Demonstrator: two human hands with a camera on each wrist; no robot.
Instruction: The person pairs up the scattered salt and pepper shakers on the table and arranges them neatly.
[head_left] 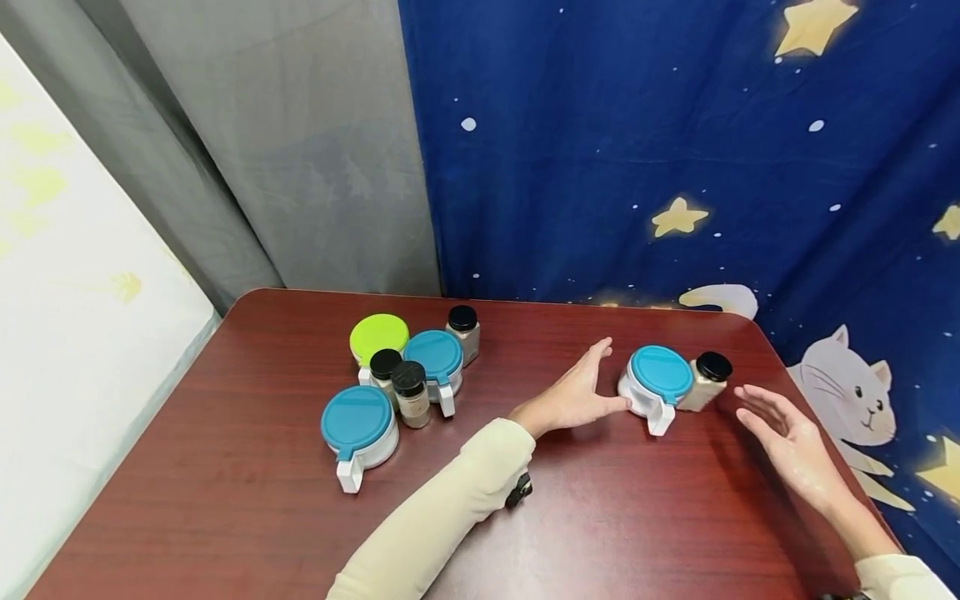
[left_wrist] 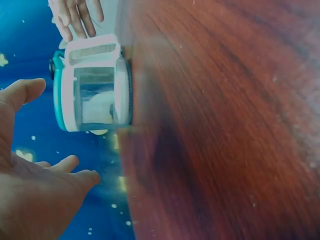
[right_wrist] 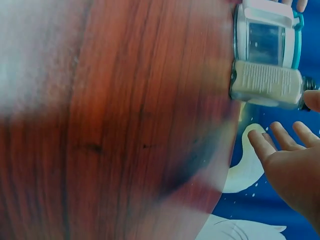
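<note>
On the right part of the table stands a white-handled clear jar with a blue lid [head_left: 660, 375]; its handle points toward the person. Right beside it is a spice bottle with a black cap [head_left: 705, 383], filled with something pale. My left hand [head_left: 573, 396] is at the jar's left side, thumb stretched toward it and fingers spread, holding nothing. To the right of the bottle, my right hand [head_left: 791, 446] hovers with its fingers loosely extended, also without anything in it. The left wrist view shows the jar [left_wrist: 95, 97] from the side; the right wrist view shows the bottle's printed label [right_wrist: 267, 82].
A group on the left holds a green-lidded jar [head_left: 378, 337], two blue-lidded jars, a back one [head_left: 435, 354] and a front one [head_left: 360, 425], and several black-capped spice bottles, one [head_left: 412, 396] at the front. Curtains [head_left: 555, 183] hang behind the brown table [head_left: 247, 467].
</note>
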